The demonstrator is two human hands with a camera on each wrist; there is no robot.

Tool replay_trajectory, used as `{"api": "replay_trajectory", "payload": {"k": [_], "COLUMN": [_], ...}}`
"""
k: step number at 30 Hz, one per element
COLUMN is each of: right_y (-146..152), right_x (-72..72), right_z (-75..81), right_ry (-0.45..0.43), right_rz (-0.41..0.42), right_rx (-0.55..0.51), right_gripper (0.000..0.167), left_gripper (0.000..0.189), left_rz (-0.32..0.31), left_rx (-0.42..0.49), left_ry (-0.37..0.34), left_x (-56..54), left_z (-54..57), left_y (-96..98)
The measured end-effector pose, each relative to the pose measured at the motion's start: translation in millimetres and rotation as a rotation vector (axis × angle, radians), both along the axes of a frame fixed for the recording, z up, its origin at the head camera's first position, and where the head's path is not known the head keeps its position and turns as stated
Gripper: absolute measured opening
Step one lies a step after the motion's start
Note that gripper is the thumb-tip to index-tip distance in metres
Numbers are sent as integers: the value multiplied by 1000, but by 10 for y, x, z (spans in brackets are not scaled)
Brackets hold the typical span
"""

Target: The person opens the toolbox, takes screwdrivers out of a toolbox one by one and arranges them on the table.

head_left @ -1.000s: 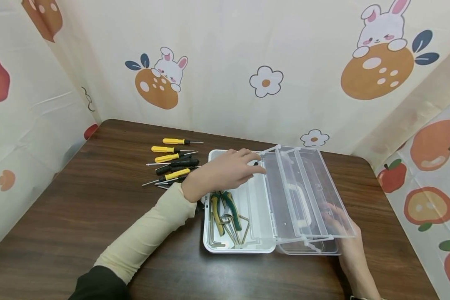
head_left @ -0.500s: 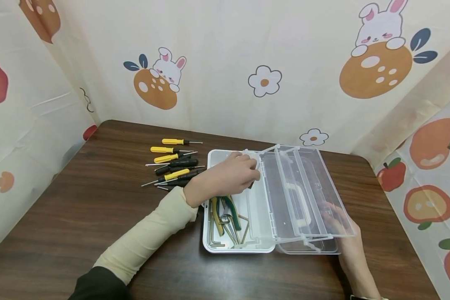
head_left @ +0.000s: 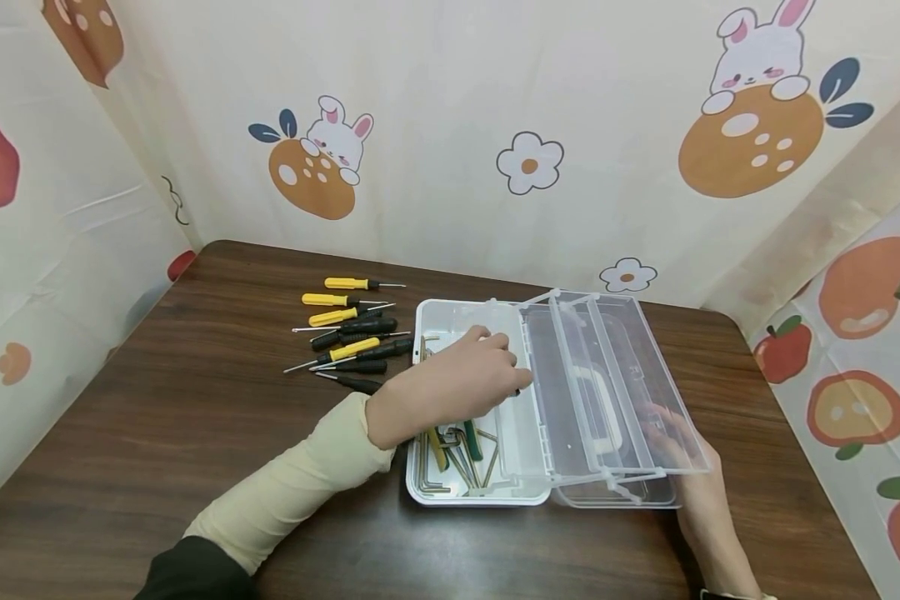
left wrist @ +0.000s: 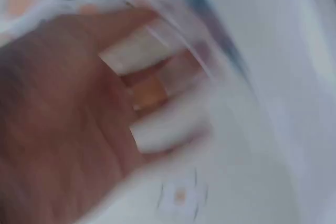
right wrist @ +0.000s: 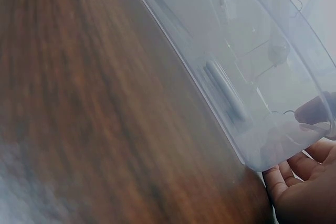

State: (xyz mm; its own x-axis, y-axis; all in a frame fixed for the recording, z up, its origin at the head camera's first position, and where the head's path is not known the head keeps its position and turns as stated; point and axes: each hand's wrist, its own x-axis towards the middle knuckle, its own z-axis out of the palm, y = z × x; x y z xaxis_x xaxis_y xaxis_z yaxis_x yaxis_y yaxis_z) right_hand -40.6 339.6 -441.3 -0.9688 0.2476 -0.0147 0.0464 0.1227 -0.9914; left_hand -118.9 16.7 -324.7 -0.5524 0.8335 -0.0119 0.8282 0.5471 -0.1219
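Note:
A white toolbox (head_left: 480, 503) stands unlatched, its clear lid (head_left: 570, 400) folded out to the right. My left hand (head_left: 457, 375) is over the box with curled fingers. A small dark object (head_left: 517, 392) shows at its fingertips; its kind I cannot tell, as the hand covers most of it and the left wrist view is blurred. Below that hand lie pliers with green and yellow handles (head_left: 472, 442) and several L-shaped hex keys (head_left: 487, 467). My right hand (head_left: 693, 475) grips the lid's near right corner; in the right wrist view its fingers (right wrist: 294, 174) are at the lid's edge.
Left of the box lie several yellow-handled screwdrivers (head_left: 345, 299) and black-handled screwdrivers (head_left: 371, 327), partly overlapping. All rest on a dark wooden table (head_left: 195, 400). A patterned curtain (head_left: 435, 167) hangs behind the table and at both sides.
My left hand has curled its fingers and come nearer over the box, the dark object moving with it. More black screwdrivers and hex keys now show; the pliers are more covered. The right hand stays put.

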Motion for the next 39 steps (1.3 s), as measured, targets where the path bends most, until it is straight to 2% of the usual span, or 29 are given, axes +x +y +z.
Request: {"api": "replay_trajectory", "payload": {"k": [3,6,9,11,12,16,19,26,33,39], "right_y": [5,5,6,8,10,23,36,39,7,-2], "right_x": [-2,-4,-7,-10,-11,-3,12,43,34,8], "right_z": [-8,-15,-15,-12,-10,-9,-17,-22,-13,8], "right_ry": [2,-1,-6,-8,-8,0,7,-3,-10,13], "right_rz": [5,4,-1,-3,-3,1,7,6,2,16], "right_rx": [-3,15,15,6,-3,-18,-33,-47,-33,-15], "right_gripper": [35,36,37,37,37,38,38,37,38,36], "left_gripper": [29,36,39,36,34,33,31,29,30,32], "left_rz": [-20,-58,-68,-61,-50,-4,2,-65,-150,-218], "left_rx": [-25,-42,-18,-5,-5,-39,-58,-69,-62,22], "left_ry": [-17,27,83,93,83,-37,-88,-56,14,-8], "left_x": [106,178,192,175,162,104,83,119,289,332], "left_z": [23,24,13,0,-10,-29,-26,-16,10,11], "left_y": [24,43,47,46,44,36,44,79,75,67]}}
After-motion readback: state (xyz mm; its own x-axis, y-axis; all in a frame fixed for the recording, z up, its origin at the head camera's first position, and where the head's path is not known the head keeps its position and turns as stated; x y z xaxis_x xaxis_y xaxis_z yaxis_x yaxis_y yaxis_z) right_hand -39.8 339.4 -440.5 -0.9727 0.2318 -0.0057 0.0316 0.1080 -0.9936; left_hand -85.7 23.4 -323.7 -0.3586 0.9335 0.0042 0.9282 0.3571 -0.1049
